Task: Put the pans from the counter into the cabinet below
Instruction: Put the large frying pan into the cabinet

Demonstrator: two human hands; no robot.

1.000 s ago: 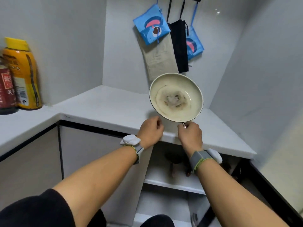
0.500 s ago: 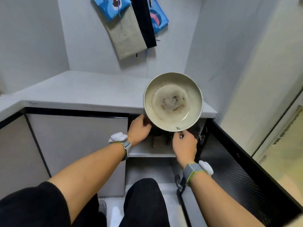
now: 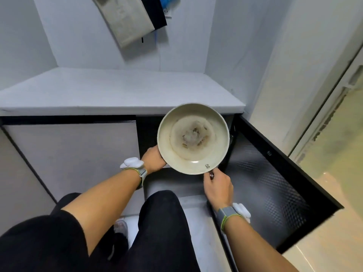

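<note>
A cream frying pan (image 3: 193, 138) with a browned, stained centre is held in front of the open cabinet (image 3: 147, 134) below the white counter (image 3: 117, 91). My right hand (image 3: 218, 186) grips its short handle at the near rim. My left hand (image 3: 154, 160) supports the pan's left underside. The pan tilts toward me and hides most of the cabinet opening.
The open black cabinet door (image 3: 275, 183) swings out to the right. A closed grey cabinet front (image 3: 74, 154) is on the left. Cloth bags (image 3: 129, 18) hang on the back wall. My black-trousered knees (image 3: 163, 222) are below the pan.
The pan has come down from above the counter to the level of the cabinet opening. My view has tilted downward and both hands stayed on the pan.
</note>
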